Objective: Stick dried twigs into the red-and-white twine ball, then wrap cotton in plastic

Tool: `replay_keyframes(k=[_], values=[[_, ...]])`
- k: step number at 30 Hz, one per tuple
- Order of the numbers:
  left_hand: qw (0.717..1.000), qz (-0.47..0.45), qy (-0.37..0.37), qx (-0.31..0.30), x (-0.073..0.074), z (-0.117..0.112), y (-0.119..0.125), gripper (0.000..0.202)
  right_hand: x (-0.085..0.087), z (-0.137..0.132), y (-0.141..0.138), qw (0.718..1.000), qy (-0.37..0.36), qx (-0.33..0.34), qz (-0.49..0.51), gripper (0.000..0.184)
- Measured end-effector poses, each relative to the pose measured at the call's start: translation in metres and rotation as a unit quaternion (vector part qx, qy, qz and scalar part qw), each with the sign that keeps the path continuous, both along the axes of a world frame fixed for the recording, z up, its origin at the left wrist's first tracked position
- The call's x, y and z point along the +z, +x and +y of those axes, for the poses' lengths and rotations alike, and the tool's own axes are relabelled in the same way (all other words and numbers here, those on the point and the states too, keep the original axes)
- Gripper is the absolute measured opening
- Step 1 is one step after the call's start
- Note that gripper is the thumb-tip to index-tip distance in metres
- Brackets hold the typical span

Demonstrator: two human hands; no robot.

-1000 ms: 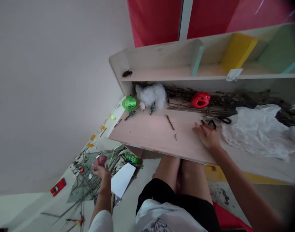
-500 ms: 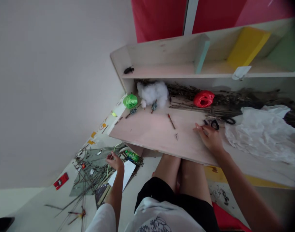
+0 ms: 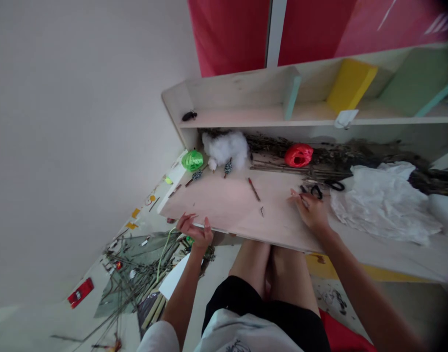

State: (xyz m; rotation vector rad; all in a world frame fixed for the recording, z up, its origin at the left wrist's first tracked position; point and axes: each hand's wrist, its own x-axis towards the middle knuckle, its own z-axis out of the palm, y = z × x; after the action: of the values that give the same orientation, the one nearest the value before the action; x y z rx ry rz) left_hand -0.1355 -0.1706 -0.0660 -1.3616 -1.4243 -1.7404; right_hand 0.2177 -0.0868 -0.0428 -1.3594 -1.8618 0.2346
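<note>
My right hand (image 3: 312, 211) rests on the pale tabletop (image 3: 224, 205), thumb and fingers pinched together; what they hold, if anything, is too small to make out. Black-handled scissors (image 3: 316, 192) lie just beyond it. Over the table's front left edge is my left hand (image 3: 196, 233), palm up, thumb and fingers apart, with nothing visible in it. Between the hands lie a red-tipped stick (image 3: 254, 189) and a small bent twig (image 3: 261, 211). Farther back are two sticks wrapped in dark-and-white material, one left (image 3: 196, 175) and one right (image 3: 228, 168), beside white fluffy stuffing (image 3: 229, 147).
A green ribbon roll (image 3: 192, 160) and a red one (image 3: 298, 155) stand at the back, near dry twigs (image 3: 271, 144). Crumpled white sheeting (image 3: 385, 208) covers the right side. A shelf (image 3: 238, 115) runs above. Sticks (image 3: 136, 274) and a red toy car (image 3: 80, 292) lie on the floor.
My left hand has risen from above the floor pile to the table's front edge and turned palm up. My right hand stays pinched near the scissors. The view has shifted slightly.
</note>
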Motion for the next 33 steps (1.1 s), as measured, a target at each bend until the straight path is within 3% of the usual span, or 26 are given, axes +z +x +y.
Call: replay_keyframes(k=[4,8,11,13,17,21,24,27,30,33], values=[[0.994,0.072,0.036,-0.072,0.035,0.034,0.035,0.04,0.001,0.0,0.0,1.0,0.019,-0.017,0.01,0.04],[0.981,0.082,0.082,-0.158,0.072,0.063,0.066,0.042,0.002,0.001,0.001,0.999,0.019,-0.021,0.019,0.042],[0.971,0.104,0.089,-0.198,0.084,0.087,0.092,0.041,0.001,0.002,0.001,0.999,0.012,-0.028,0.033,0.043],[0.965,0.133,0.079,-0.214,0.078,0.107,0.111,0.038,0.0,0.003,0.0,0.998,0.012,-0.035,0.045,0.043],[0.946,0.201,0.002,-0.255,0.049,0.15,0.141,0.031,0.001,0.002,-0.001,0.996,0.013,-0.054,0.073,0.044],[0.955,0.143,-0.08,-0.246,0.031,0.173,0.144,0.038,0.007,0.002,-0.002,0.992,0.018,-0.086,0.093,0.044],[0.962,0.124,-0.085,-0.226,0.03,0.176,0.129,0.04,0.015,0.005,-0.001,0.975,0.09,-0.172,0.108,0.037],[0.977,0.074,-0.067,-0.187,0.033,0.18,0.119,0.041,0.018,0.007,0.007,0.936,0.147,-0.308,0.083,0.041],[0.981,0.035,-0.058,-0.18,0.034,0.185,0.119,0.038,0.013,0.007,0.022,0.899,0.085,-0.428,0.031,0.062],[0.978,0.018,-0.069,-0.198,0.034,0.186,0.122,0.036,0.007,0.005,0.036,0.877,-0.01,-0.479,0.007,0.067]])
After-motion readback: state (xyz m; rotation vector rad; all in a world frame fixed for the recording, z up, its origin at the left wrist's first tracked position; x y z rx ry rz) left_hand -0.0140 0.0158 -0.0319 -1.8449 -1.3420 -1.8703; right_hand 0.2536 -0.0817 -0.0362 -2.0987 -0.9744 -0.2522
